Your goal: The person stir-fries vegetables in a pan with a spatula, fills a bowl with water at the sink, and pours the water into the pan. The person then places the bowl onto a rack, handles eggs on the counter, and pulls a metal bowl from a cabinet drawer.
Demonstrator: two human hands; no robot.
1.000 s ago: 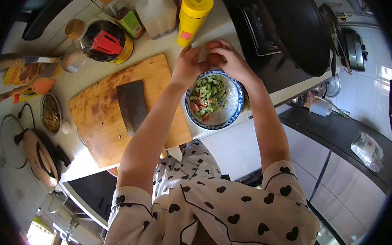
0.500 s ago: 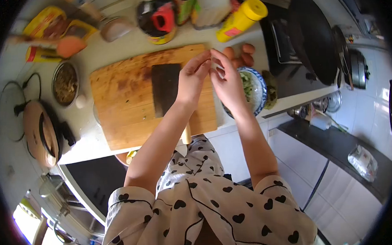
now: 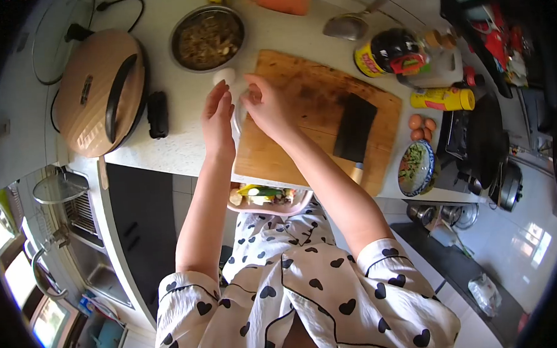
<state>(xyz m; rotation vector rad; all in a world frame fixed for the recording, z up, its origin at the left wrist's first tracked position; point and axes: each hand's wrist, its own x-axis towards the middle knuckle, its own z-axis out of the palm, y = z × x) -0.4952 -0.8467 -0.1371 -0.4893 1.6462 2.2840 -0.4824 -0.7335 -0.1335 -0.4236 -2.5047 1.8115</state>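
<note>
My left hand [image 3: 218, 122] is raised over the counter edge, left of the wooden cutting board [image 3: 307, 123]. Its fingers are stretched upward and hold nothing visible. Above the board's left edge is my right hand [image 3: 268, 110], fingers loosely bent and apart, with nothing visible in it. A white egg [image 3: 224, 76] rests just beyond both fingertips, beside a metal bowl [image 3: 174, 45] of brown shredded food. On the board's right side lies a cleaver [image 3: 355, 128] with a dark blade, its pale handle toward me.
A round electric pan [image 3: 88, 89] stands at left. To the right are several brown eggs [image 3: 416, 121], a patterned bowl [image 3: 432, 167] of chopped greens, a yellow bottle [image 3: 434, 99] and a black wok [image 3: 485, 134]. Below the board is a pink bin [image 3: 301, 204] holding scraps.
My view has turned left. Both hands have moved from the board's right side, near the brown eggs, to its left edge near the white egg, and drawn apart.
</note>
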